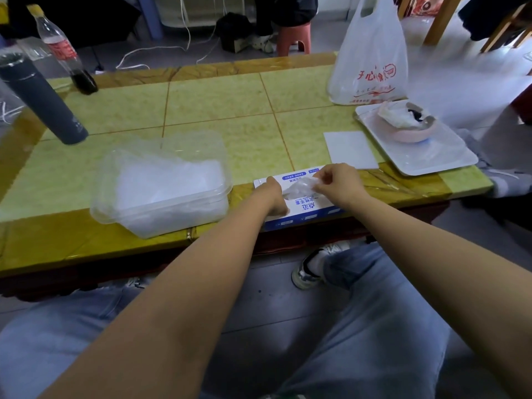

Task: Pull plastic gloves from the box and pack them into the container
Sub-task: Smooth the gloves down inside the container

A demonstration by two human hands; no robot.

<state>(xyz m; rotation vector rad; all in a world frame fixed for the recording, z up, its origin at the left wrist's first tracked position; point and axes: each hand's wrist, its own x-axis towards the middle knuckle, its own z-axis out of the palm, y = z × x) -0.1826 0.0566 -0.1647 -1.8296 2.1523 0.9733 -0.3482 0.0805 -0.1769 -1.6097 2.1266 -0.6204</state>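
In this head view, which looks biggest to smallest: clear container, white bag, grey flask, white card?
1. clear container
2. white bag, though it sits farther away, so true size is unsure
3. grey flask
4. white card, close to the flask in apparent size

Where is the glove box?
In the head view, the glove box lies at the table's near edge, just right of the clear container; the left hand rests on it and the right hand pinches a glove.
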